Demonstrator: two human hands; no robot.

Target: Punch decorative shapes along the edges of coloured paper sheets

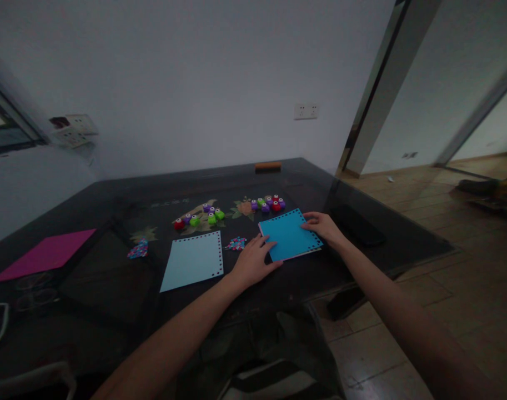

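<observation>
A blue paper sheet [287,234] with holes punched along its top and right edges lies on the dark table, over at least one paler sheet whose edges peek out. My left hand [253,260] rests at its left edge, fingers spread, thumb by the lower corner. At the upper right edge, my right hand [323,226] grips the blue sheet with bent fingers; what its fingertips do beneath is hidden. Left of my left hand lies a pale blue sheet [194,261], also punched. Between them is a small heap of pink, blue and white bits [236,243].
Colourful little eyed pieces stand in a left group [195,220] and a right group [265,205] behind the sheets. A pink sheet [47,254] and another heap of bits [138,249] are on the left. A dark flat object [357,225] lies right, an orange-brown bar [267,166] at the back.
</observation>
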